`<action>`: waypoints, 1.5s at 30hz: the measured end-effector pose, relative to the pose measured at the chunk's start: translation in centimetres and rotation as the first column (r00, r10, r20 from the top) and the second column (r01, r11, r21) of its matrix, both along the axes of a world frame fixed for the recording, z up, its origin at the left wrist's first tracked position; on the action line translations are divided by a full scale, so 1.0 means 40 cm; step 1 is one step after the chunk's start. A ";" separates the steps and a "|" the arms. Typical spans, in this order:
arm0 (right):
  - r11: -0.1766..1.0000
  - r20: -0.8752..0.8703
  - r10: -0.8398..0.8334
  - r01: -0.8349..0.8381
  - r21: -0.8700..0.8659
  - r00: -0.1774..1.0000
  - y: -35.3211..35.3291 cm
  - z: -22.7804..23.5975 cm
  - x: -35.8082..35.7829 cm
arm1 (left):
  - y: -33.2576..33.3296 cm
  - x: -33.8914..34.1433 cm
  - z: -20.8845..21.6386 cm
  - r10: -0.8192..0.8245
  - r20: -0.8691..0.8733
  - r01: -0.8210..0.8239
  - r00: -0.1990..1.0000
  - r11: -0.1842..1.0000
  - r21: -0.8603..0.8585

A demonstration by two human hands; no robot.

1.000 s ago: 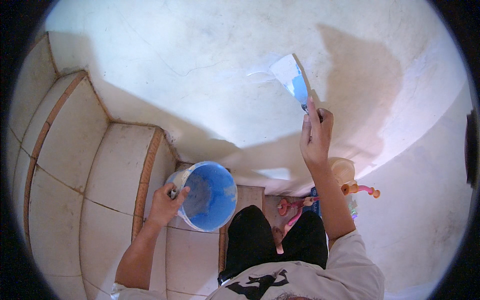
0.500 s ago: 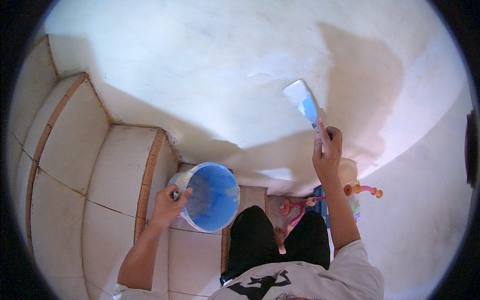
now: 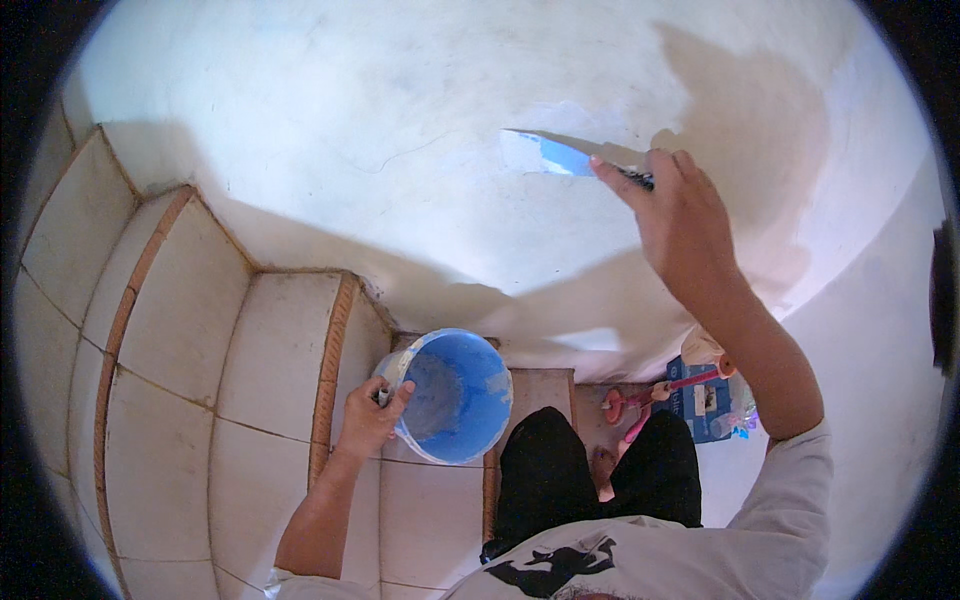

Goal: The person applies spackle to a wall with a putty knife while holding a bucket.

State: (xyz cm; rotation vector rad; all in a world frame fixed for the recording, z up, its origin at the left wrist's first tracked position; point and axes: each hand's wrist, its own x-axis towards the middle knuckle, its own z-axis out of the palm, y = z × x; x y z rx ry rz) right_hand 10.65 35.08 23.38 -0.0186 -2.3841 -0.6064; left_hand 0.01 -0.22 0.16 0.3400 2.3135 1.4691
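My right hand (image 3: pixel 685 215) grips a putty knife (image 3: pixel 567 158) by its dark handle. Its broad blade, blue and smeared white, lies along the pale wall (image 3: pixel 420 90) and points left, beside a whiter smooth patch. Lower down, my left hand (image 3: pixel 370 415) is closed on the rim or handle of a blue bucket (image 3: pixel 485 400); which of the two I cannot make out. The bucket tilts so that its mouth faces me. Greyish-white residue coats its inner wall.
Tiled steps (image 3: pixel 270 350) with brown ridged edges rise on the left along the wall. By my right knee on the floor are a blue box (image 3: pixel 712 425) and a pink toy-like thing with wheels (image 3: pixel 615 405). My legs in black trousers (image 3: pixel 545 470) are bent below.
My right hand has moved up, turning the putty knife from upright to nearly level, its blade now at the wall. The bucket stays in my left hand. The whole view has shifted slightly.
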 end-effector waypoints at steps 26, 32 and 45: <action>0.935 -0.259 0.090 -0.171 -0.310 0.962 0.116 -0.127 0.049 | 0.008 0.012 0.015 0.021 -0.040 -0.020 0.999 0.999 0.027; 0.916 -0.357 0.068 -0.200 -0.349 0.932 0.201 -0.184 0.019 | 0.002 0.007 -0.004 0.004 -0.005 -0.004 1.000 0.999 0.049; 0.868 -0.372 0.127 -0.284 -0.407 0.920 0.205 -0.220 0.025 | 0.003 0.010 0.001 0.009 0.013 -0.010 1.000 0.998 0.061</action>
